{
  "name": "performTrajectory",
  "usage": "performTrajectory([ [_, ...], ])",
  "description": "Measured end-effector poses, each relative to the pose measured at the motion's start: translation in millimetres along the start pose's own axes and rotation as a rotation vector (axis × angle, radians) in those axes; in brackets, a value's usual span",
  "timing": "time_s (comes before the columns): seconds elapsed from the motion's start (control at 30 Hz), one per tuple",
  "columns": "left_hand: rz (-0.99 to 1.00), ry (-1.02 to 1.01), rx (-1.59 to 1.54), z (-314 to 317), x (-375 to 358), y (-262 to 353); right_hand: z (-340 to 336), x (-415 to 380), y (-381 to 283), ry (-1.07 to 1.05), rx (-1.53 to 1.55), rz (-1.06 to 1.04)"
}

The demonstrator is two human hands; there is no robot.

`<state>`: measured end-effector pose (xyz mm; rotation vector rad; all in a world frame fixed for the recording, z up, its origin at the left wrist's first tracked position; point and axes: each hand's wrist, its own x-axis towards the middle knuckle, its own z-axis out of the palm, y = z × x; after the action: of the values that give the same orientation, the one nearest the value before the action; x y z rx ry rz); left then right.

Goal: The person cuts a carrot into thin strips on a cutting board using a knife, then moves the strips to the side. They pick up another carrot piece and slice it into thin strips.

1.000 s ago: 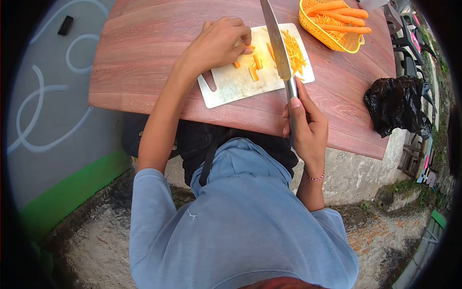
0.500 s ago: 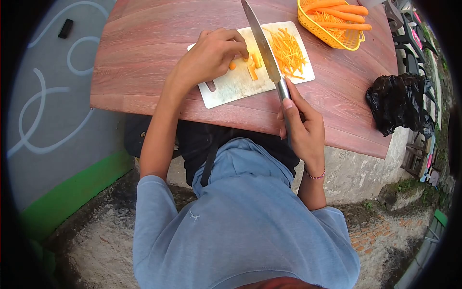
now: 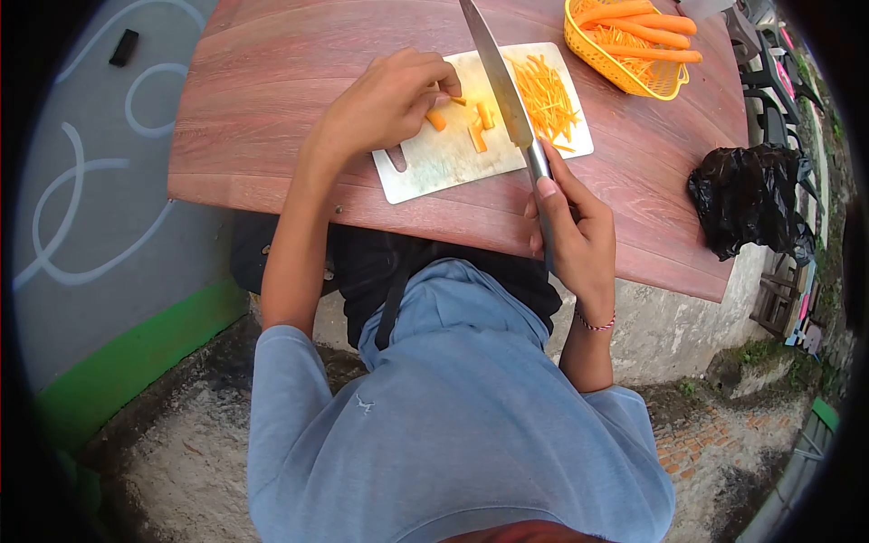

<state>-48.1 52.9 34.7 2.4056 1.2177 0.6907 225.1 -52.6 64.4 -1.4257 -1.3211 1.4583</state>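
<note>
My right hand (image 3: 579, 226) is wrapped round the handle of a long kitchen knife (image 3: 501, 81), its blade pointing away over the white cutting board (image 3: 425, 176). My left hand (image 3: 389, 100) is curled over the board's left part, fingertips pinched at a small carrot piece (image 3: 459, 100). Part of that grip is hidden by the fingers. Beside it lie a short carrot chunk (image 3: 436, 119) and several cut carrot sticks (image 3: 477, 136). Right of the blade, a heap of thin carrot strips (image 3: 546, 98) covers the board's right side.
A yellow plastic basket (image 3: 625, 77) holding several peeled carrots (image 3: 647, 54) and shreds stands at the back right of the reddish wooden table (image 3: 272, 118). A black plastic bag (image 3: 747, 199) sits at the table's right edge. Dark chairs (image 3: 769, 90) are beyond it.
My left hand has shifted slightly left and back from the carrot sticks, showing more of the small piece at its fingertips. The knife stays nearly in place in my right hand.
</note>
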Motion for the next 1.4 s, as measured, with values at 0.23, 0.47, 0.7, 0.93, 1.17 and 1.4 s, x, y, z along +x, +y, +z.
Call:
performTrajectory([
  [0.23, -0.011, -0.031, 0.034, 10.1, -22.2, 56.2, 0.0, 2.4, 1.4, -0.003, 0.024, 0.029],
  [0.47, 0.222, -0.033, 0.282, 28.9, -21.8, 45.9, -8.3, 3.6, 5.4, 0.075, 0.003, -0.056],
  [0.7, 0.202, -0.05, 0.295, 18.0, -41.8, 42.3, -4.5, 1.7, 3.0, 0.019, -0.011, -0.016],
  [0.93, 0.154, 0.224, 0.106, 12.9, -35.0, 40.7, -0.1, 4.2, 0.0, 0.009, -0.133, 0.056],
  [1.17, -0.157, 0.396, -0.11, -1.7, -49.3, 39.1, 7.6, 4.5, 5.1, 0.019, -0.092, 0.041],
  [1.4, -0.121, 0.393, -0.107, -4.1, -57.5, 42.7, 29.3, 9.7, 4.0, -0.114, -0.106, 0.028],
])
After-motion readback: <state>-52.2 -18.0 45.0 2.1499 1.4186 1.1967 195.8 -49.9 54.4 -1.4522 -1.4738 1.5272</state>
